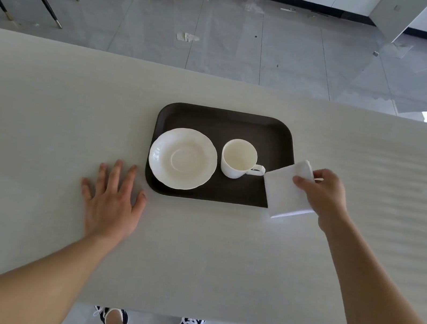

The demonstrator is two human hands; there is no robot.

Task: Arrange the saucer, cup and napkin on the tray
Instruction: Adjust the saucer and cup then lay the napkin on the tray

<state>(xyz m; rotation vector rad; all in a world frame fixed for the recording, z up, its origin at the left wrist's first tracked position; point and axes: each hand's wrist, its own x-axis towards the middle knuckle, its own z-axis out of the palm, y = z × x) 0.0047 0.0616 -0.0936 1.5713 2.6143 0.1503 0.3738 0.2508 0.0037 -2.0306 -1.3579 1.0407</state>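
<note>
Two white dishes sit on the dark tray (222,119) in the head view: the saucer (183,158) at its left end, the empty cup (238,159) upright just beside it, handle pointing right. The right hand (321,192) pinches a folded white napkin (287,192) in its fingers (299,181) over the tray's right edge. The left hand (112,201) lies flat, fingers spread and released, on the pale table (45,111) near the tray's front-left corner.

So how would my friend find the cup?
Look at the dark brown tray on the pale table. Two white dishes sit on it; the cup is the tall, empty one right of the flat saucer, its handle pointing at the napkin.
</note>
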